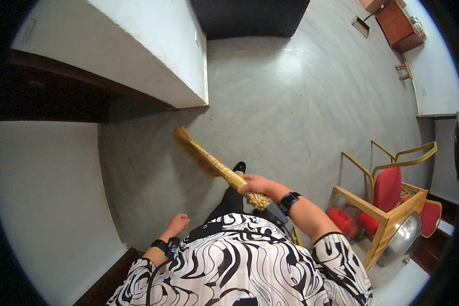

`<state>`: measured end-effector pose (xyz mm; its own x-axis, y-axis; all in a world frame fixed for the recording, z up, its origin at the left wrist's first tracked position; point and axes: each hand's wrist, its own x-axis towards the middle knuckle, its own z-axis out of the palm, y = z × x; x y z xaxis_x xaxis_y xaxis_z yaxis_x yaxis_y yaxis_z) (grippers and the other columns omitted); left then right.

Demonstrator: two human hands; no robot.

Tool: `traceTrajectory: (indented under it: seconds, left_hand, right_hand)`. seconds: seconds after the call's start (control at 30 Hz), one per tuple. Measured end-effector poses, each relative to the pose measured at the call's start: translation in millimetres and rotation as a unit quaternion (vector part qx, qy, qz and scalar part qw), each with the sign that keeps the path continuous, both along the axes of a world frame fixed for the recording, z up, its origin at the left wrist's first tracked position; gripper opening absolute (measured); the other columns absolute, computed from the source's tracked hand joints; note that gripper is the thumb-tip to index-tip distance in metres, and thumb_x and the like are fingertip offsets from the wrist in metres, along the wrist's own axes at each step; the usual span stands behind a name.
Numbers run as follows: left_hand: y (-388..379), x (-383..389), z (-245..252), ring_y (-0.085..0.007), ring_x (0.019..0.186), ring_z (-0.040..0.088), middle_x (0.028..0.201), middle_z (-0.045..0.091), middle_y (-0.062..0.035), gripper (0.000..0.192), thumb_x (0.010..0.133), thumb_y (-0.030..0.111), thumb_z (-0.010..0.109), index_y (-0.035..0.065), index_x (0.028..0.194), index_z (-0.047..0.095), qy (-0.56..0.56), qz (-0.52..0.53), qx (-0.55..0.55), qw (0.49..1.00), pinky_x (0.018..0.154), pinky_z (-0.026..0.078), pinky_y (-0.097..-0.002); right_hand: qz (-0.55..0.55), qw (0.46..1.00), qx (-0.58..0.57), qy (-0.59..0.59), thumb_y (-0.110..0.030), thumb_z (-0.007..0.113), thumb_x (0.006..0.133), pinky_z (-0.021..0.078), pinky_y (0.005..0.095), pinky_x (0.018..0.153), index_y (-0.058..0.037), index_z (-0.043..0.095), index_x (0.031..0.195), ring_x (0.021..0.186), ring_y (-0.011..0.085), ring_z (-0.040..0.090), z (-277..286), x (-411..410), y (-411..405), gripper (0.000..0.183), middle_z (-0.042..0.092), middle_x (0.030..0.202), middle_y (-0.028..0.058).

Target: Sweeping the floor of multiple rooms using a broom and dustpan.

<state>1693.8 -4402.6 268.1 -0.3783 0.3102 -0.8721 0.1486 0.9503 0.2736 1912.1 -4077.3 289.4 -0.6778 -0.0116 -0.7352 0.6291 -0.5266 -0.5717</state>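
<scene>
My right hand [255, 185] grips the thick handle of a straw broom [223, 171] in front of my body. The broom slants away to the left, and its brown bristles [202, 158] are low over the grey floor, partly hidden behind the handle. Whether they touch the floor I cannot tell. My left hand [179, 223] hangs at my left side with its fingers curled and nothing visible in it. A black shoe [240, 167] shows just beyond the broom handle.
At left are a white wall corner [191, 88] and a dark doorway [53, 91]. On the right are a wooden frame [367, 202], gold-framed red chairs [388, 189] and red cylinders [341, 221]. A dustpan [361, 26] lies far right, near a brown cabinet [396, 26].
</scene>
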Motion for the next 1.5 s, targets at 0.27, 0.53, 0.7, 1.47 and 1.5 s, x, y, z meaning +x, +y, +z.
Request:
traceTrajectory:
  seconds: [0.27,0.53,0.7,1.47,1.5]
  left_hand:
    - [28,-18,-13,-0.0159,0.063,0.058,0.076,0.062,-0.0089,0.037,0.072,0.021,0.056,0.0015,0.103,0.055,-0.019,0.062,0.001,0.998,0.060,0.046,-0.0282]
    - [85,-28,-42,-0.0142,0.061,0.056,0.076,0.061,-0.0076,0.034,0.073,0.017,0.056,0.0008,0.103,0.054,-0.026,0.038,0.096,0.994,0.054,0.044,-0.0272]
    - [173,-3,11,-0.0140,0.062,0.057,0.079,0.061,-0.0087,0.034,0.073,0.016,0.055,0.0006,0.104,0.054,-0.018,-0.024,0.025,0.999,0.055,0.045,-0.0266]
    - [335,-68,-26,-0.0216,0.087,0.058,0.096,0.061,-0.0124,0.036,0.072,0.025,0.058,0.0020,0.100,0.059,-0.029,-0.097,0.069,0.992,0.078,0.044,-0.0292]
    - [346,-85,-25,-0.0194,0.082,0.059,0.092,0.061,-0.0100,0.037,0.073,0.023,0.057,0.0015,0.103,0.056,-0.056,-0.055,0.068,0.995,0.072,0.046,-0.0285]
  right_hand:
    - [-0.293,0.949,-0.055,-0.100,-0.011,0.058,0.075,0.0491,0.0294,0.046,-0.0026,0.047,0.104,0.053,0.0182,0.057,19,51,64,0.032,0.052,0.072,0.0061]
    - [-0.292,0.955,-0.038,-0.044,-0.012,0.059,0.074,0.0488,0.0287,0.045,-0.0049,0.040,0.118,0.051,0.0187,0.057,51,91,91,0.048,0.053,0.077,0.0072]
    - [-0.296,0.952,-0.055,-0.061,-0.011,0.060,0.074,0.0495,0.0302,0.047,-0.0014,0.048,0.109,0.054,0.0194,0.058,1,101,114,0.038,0.055,0.080,0.0087]
    - [-0.214,0.975,0.000,0.053,-0.016,0.062,0.071,0.0496,0.0292,0.056,-0.0021,0.045,0.115,0.068,0.0190,0.057,24,-37,354,0.049,0.055,0.089,0.0085]
    - [-0.189,0.979,0.032,0.063,-0.016,0.062,0.069,0.0487,0.0295,0.058,-0.0011,0.049,0.110,0.069,0.0180,0.057,7,-75,363,0.046,0.056,0.086,0.0082]
